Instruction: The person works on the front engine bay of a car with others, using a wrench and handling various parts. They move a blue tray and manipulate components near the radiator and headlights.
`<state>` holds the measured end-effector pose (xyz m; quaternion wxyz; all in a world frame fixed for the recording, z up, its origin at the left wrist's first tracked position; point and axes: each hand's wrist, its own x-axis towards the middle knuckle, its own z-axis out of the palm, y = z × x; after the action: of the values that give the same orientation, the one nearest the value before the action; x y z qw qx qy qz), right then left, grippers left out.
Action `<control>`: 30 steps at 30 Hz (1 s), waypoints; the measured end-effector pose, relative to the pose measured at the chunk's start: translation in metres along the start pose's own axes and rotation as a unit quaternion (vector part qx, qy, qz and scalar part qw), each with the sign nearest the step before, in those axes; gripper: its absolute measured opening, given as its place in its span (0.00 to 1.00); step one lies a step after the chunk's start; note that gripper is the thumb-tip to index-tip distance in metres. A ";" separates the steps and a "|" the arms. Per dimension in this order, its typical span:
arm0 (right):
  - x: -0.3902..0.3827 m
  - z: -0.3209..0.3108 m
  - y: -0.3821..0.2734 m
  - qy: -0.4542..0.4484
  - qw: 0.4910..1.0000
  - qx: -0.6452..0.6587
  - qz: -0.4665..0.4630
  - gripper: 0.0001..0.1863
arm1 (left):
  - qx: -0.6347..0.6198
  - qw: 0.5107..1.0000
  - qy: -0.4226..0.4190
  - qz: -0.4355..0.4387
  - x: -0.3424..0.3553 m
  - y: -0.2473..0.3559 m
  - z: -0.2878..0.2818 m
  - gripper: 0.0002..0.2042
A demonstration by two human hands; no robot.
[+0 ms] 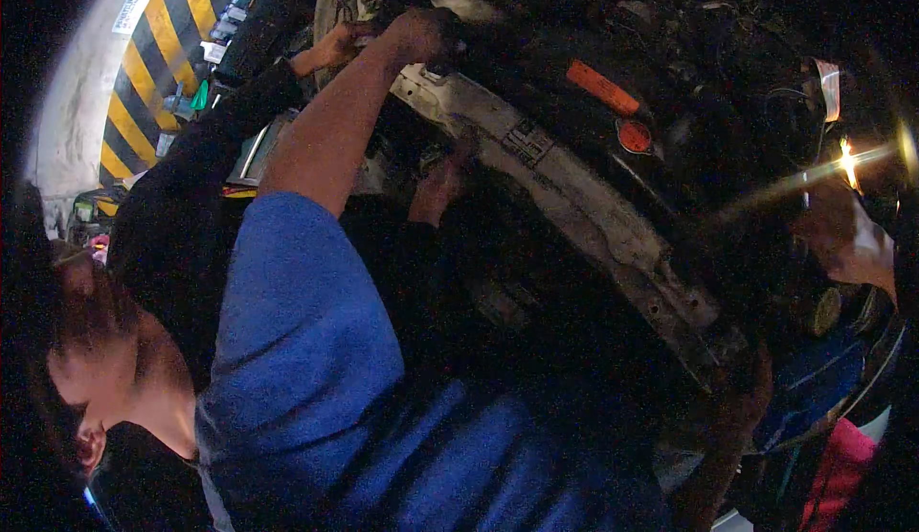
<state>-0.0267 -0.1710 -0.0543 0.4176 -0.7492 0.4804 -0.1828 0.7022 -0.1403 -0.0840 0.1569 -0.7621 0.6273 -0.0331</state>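
My left hand (422, 36), at the end of my bare forearm below a blue sleeve, is closed at the upper end of a worn pale metal beam (584, 197), over something hidden. A co-worker's hand (335, 48) reaches in beside it; another hand (440, 173), from a dark sleeve, is under the beam. At the lower right, my right hand (745, 365) is in shadow by the beam's end; its fingers cannot be made out. An orange strip (603, 87) and a round red piece (634, 136) lie in the dark machinery behind the beam.
A co-worker (144, 360) in black leans close on my left. Behind are a yellow-and-black striped panel (153, 73) and assorted tools (196, 101). A bright lamp (847, 157) shines at the right beside a skin-coloured shape I cannot make out. Red cloth (833, 475) shows lower right.
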 end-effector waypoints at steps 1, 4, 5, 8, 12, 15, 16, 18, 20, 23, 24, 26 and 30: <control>0.000 -0.003 -0.001 -0.005 1.000 0.001 -0.007 0.35 | 0.181 0.979 -0.020 0.093 0.002 -0.001 0.004 0.22; -0.002 -0.006 -0.008 -0.043 0.995 0.089 -0.010 0.35 | 0.192 0.976 -0.087 0.057 0.016 0.011 0.005 0.23; -0.002 -0.005 -0.012 -0.057 0.990 0.127 -0.001 0.34 | 0.022 0.988 -0.131 -0.073 0.021 0.020 -0.002 0.23; -0.001 0.009 0.015 0.042 0.995 -0.066 0.065 0.34 | -0.013 0.998 -0.011 0.058 -0.006 0.019 -0.017 0.24; 0.003 0.009 -0.020 0.024 0.994 0.064 0.081 0.34 | -0.014 0.998 0.056 0.038 -0.025 0.021 -0.016 0.26; -0.003 0.003 0.006 0.050 0.996 -0.053 0.042 0.34 | -0.039 0.999 0.008 -0.003 -0.025 0.045 -0.034 0.27; -0.003 0.005 0.004 0.055 0.996 -0.062 0.020 0.34 | -0.072 0.995 0.051 -0.037 -0.035 0.047 -0.029 0.26; 0.005 0.012 -0.026 0.041 0.999 -0.007 -0.001 0.34 | -0.112 0.987 0.092 -0.063 -0.037 0.056 -0.026 0.25; 0.007 0.011 -0.038 0.019 0.998 0.059 -0.008 0.34 | -0.088 0.993 0.010 -0.073 -0.034 0.060 -0.044 0.22; 0.004 0.003 -0.025 -0.021 0.999 0.026 -0.018 0.35 | 0.114 0.990 -0.082 -0.019 -0.034 0.025 -0.006 0.19; 0.002 0.001 -0.029 -0.006 1.000 -0.014 -0.007 0.35 | 0.179 0.978 -0.108 0.006 -0.029 0.022 -0.005 0.18; -0.002 0.001 -0.031 0.021 0.998 -0.059 0.017 0.35 | 0.120 0.987 -0.107 -0.028 -0.016 0.046 -0.016 0.18; -0.003 0.002 -0.032 0.027 0.999 0.036 -0.029 0.33 | 0.178 0.976 -0.123 -0.020 -0.025 0.031 -0.018 0.21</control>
<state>-0.0087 -0.1612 -0.0292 0.4252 -0.7425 0.4625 -0.2322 0.6630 -0.1251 -0.0724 0.3656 -0.7326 0.5716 -0.0535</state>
